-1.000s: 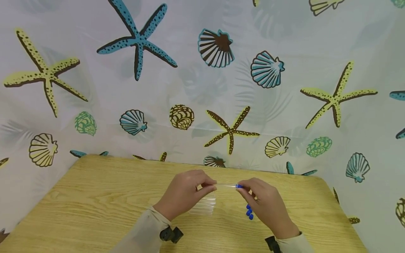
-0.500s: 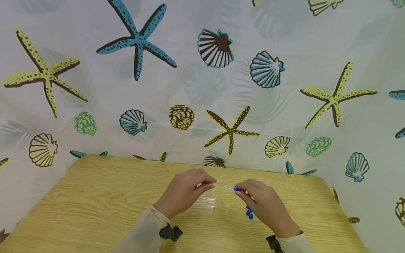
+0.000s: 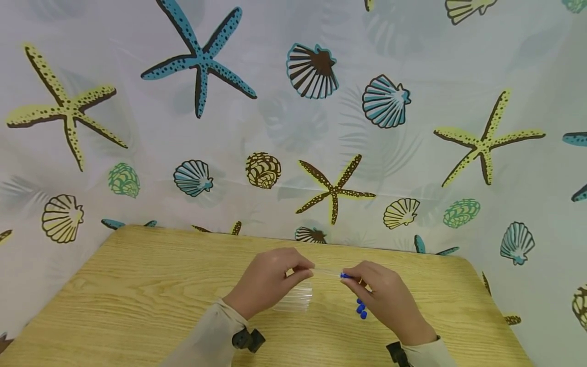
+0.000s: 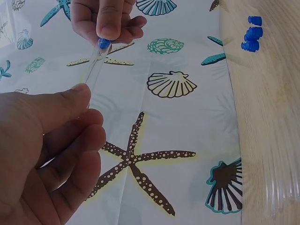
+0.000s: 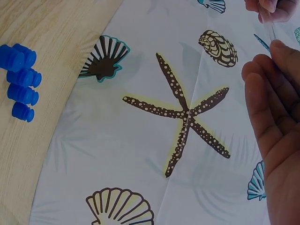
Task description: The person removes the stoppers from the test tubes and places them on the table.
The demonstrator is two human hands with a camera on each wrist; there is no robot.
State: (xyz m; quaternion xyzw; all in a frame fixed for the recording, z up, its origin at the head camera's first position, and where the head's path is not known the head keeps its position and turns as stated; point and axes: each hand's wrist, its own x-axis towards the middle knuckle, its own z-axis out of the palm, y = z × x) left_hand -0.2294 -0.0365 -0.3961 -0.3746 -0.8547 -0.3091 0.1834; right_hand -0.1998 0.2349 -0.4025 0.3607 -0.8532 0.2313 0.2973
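Above the table, a clear test tube [image 3: 326,271] spans the gap between both hands, tipped slightly down to the right. My left hand [image 3: 270,278] pinches its left end between thumb and fingers. On the other end is a blue stopper [image 4: 104,43], which my right hand [image 3: 387,298] pinches with thumb and fingertips. How deep the stopper sits in the tube is hard to tell. Below the left hand, several more clear tubes [image 3: 297,297] lie side by side. Loose blue stoppers [image 5: 21,96] are grouped on the table beside the right hand, partly hidden by it in the head view.
The wood-grain table [image 3: 151,285] has rounded far corners. Behind and beside it hangs a white cloth [image 3: 284,122] printed with starfish and shells. A dark strap-on device [image 3: 247,339] sits on the left wrist, and another [image 3: 396,353] on the right.
The stoppered end of the tube has dipped slightly, so the tube now slopes down to the right. Both hands keep their hold and have barely shifted.
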